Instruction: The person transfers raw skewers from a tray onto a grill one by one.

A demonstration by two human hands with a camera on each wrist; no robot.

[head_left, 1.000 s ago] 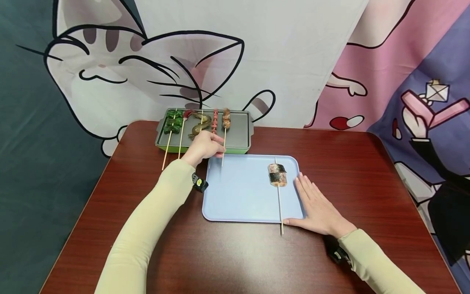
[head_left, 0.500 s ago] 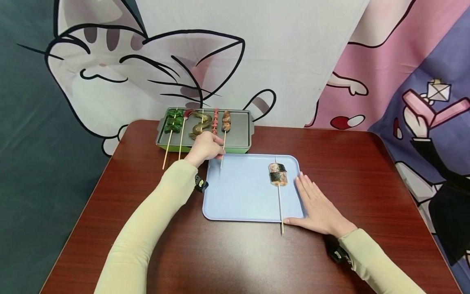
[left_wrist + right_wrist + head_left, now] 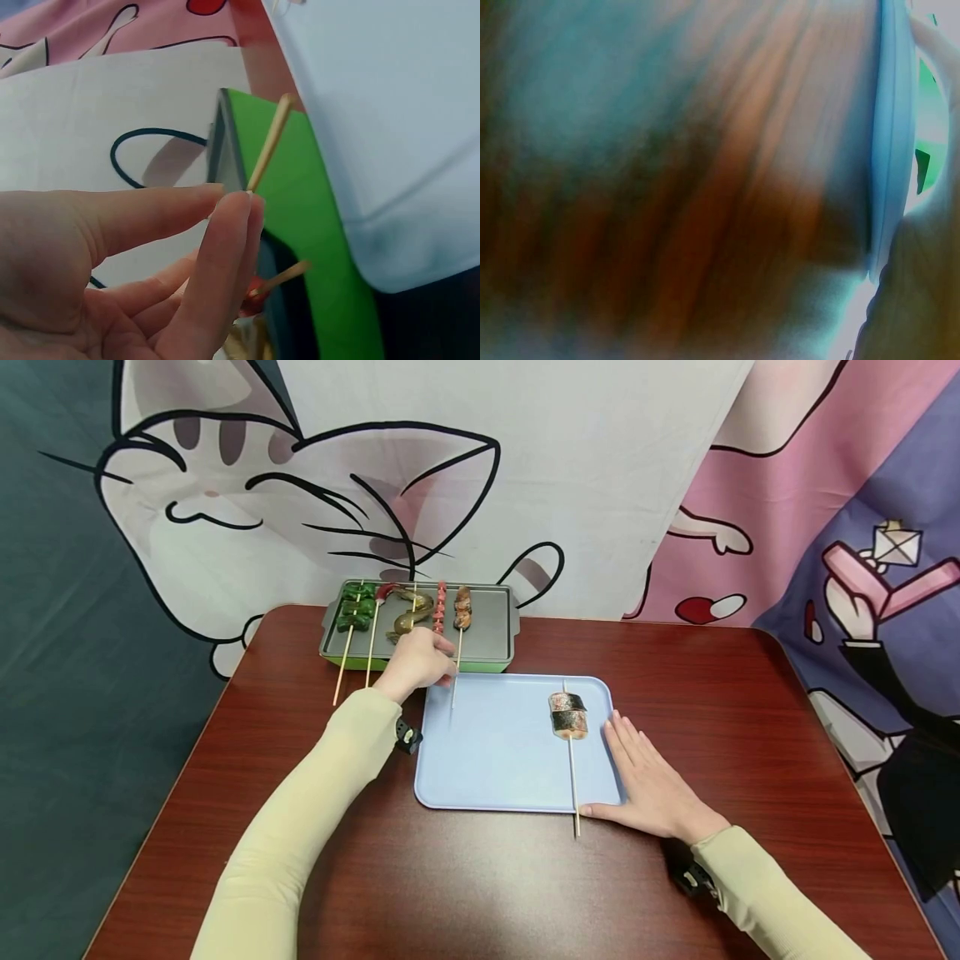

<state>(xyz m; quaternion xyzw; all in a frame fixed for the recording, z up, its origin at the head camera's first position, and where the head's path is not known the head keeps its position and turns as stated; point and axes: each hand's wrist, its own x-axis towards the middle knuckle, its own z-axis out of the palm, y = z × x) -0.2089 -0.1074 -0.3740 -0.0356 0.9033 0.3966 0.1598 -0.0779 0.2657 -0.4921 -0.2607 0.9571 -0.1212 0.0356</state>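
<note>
My left hand [image 3: 422, 660] pinches the wooden stick of a browned meat skewer [image 3: 462, 608] between thumb and fingertips, at the front edge of the green grill box [image 3: 489, 667]. In the left wrist view the stick's end [image 3: 271, 142] pokes out past the fingertips. The browned pieces lie over the grill's grey top. My right hand [image 3: 651, 781] lies with straight fingers along the right edge of the light blue tray [image 3: 487, 743], thumb at its front corner. On the tray rests a skewer of pale pieces with dark bands [image 3: 567, 717], its stick overhanging the front edge.
Left on the grill are a green vegetable skewer [image 3: 356, 607], a stick with a dark red tip [image 3: 383, 593], an olive-brown skewer [image 3: 408, 614] and a pink-red beaded skewer [image 3: 439, 607]. A printed cloth [image 3: 600, 485] hangs right behind the dark red table [image 3: 712, 710].
The pinched skewer has shifted very slightly toward the tray's front side, its stick end a little lower. The right hand has stayed still on the tray.
</note>
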